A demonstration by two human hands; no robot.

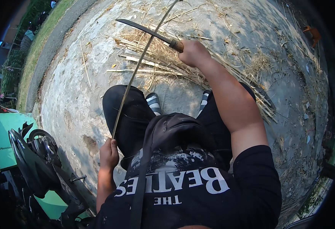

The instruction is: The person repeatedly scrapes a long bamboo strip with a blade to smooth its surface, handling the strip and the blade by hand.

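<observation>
My right hand (pixel 195 54) is closed round the wooden handle of a long knife (pixel 144 29), whose dark blade points to the left. In my left hand (pixel 109 153), beside my left knee, the near end of a long thin bamboo strip (pixel 130 83) is gripped. The strip runs up and away over my left leg and bends to the right at its far end. Blade and strip cross near the strip's upper part; whether they touch I cannot tell. Beyond my feet lies a pile of pale split strips and shavings (pixel 175 63).
I sit with knees apart, a black bag (pixel 179 131) across my lap. A parked motorcycle (pixel 41 164) stands at the lower left, by a green panel (pixel 3 131). One loose strip (pixel 85 63) lies on the rough concrete ground (pixel 66 99). An orange object (pixel 313 34) is at the far right.
</observation>
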